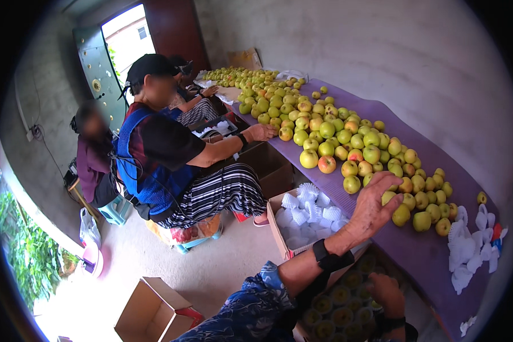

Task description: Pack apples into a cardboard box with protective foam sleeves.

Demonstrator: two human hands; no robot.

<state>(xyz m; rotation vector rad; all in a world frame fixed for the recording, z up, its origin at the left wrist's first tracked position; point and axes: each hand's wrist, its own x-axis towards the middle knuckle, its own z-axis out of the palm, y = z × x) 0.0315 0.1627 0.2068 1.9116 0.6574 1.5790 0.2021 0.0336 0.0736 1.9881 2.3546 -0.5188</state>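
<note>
My left hand (pixel 371 212), with a black band on its wrist, reaches over the near edge of the apple pile (pixel 330 128). Its fingers and thumb are apart. A yellow-green apple (pixel 388 197) shows between them; whether they touch it I cannot tell. Lower down, my right hand (pixel 386 293) is in shadow at the side of a box of apples (pixel 341 296). Its fingers are too dark to make out. The apples in that box sit in rows, with pale rims around several of them.
A purple-covered table (pixel 416 251) carries the apples and loose white foam nets (pixel 470 248). Beside my left forearm stands a carton of foam nets (pixel 310 216). An open cardboard box (pixel 154 313) lies on the floor. A seated co-worker (pixel 171 142) reaches to the apples; others sit beyond.
</note>
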